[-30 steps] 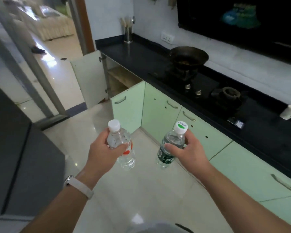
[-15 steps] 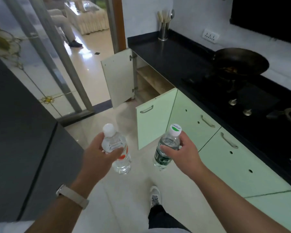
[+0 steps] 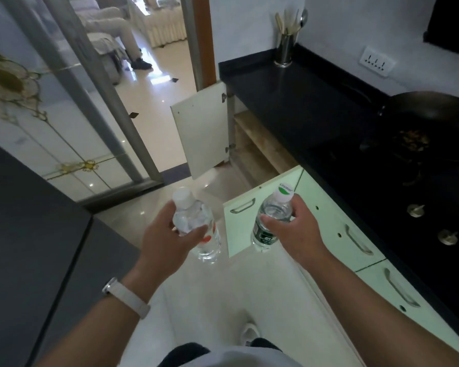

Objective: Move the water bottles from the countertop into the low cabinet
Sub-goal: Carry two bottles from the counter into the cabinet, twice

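My left hand [image 3: 167,243] grips a clear water bottle with a red label and a white cap [image 3: 210,241], held upright over the floor. In my right hand [image 3: 298,231] is a second water bottle with a dark green label and a green-and-white cap [image 3: 265,234], in front of a half-open green door. The low cabinet [image 3: 255,152] stands open ahead under the black countertop [image 3: 289,102], its white door [image 3: 200,133] swung out to the left. A wooden shelf shows inside.
A green cabinet door [image 3: 243,223] swings out into the aisle just ahead of the bottles. A wok [image 3: 432,115] sits on the stove at right, a steel utensil holder [image 3: 284,53] at the counter's far end. A dark appliance [image 3: 24,247] fills the left; a seated person's legs [image 3: 117,30] show through the doorway.
I have walked forward along the counter; the open cabinet is nearer and more central. Both bottles stay held in front of me, and the wok has slid toward the right edge.
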A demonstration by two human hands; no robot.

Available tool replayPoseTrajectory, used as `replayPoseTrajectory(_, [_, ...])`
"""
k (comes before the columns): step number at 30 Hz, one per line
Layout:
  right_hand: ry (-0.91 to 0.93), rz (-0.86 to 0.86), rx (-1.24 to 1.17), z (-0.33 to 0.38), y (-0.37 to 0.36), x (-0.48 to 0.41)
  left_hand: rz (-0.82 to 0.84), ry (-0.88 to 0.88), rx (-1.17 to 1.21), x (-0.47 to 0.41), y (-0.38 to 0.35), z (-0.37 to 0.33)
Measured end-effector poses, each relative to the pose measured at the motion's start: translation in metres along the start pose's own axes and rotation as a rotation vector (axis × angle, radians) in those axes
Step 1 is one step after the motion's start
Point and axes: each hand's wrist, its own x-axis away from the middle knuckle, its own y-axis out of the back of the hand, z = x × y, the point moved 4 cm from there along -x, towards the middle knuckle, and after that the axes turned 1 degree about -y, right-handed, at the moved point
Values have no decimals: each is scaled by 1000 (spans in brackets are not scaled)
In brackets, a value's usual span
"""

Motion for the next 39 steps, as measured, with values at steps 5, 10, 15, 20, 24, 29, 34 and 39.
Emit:
replayPoseTrajectory(5, [13, 2, -7, 13, -18, -38, 12, -13, -13, -46, 12, 13])
replayPoseTrajectory(10, [-16, -5, 46, 20, -50, -71, 64, -14, -26, -101, 25, 46])
replayPoseTrajectory(15, [-50, -102, 111, 37, -93, -114, 160, -23, 6, -181, 43, 75])
replayPoseTrajectory(20, [-98, -196, 157, 66, -148, -149, 262, -55, 46, -263, 73, 95])
replayPoseTrajectory(24, [-120, -244, 159, 89, -179, -175, 309, -34, 82, -325, 88, 117])
replayPoseTrajectory(29, [-149, -286, 123, 102, -196, -198, 376, -13, 120, -374, 85, 126])
replayPoseTrajectory(34, [-208, -373, 104, 93, -195, -230, 459, -63, 88, -418, 56, 122])
replayPoseTrajectory(39, [-253, -440, 52, 70, -192, -278, 538, -41, 42, -460, 21, 124])
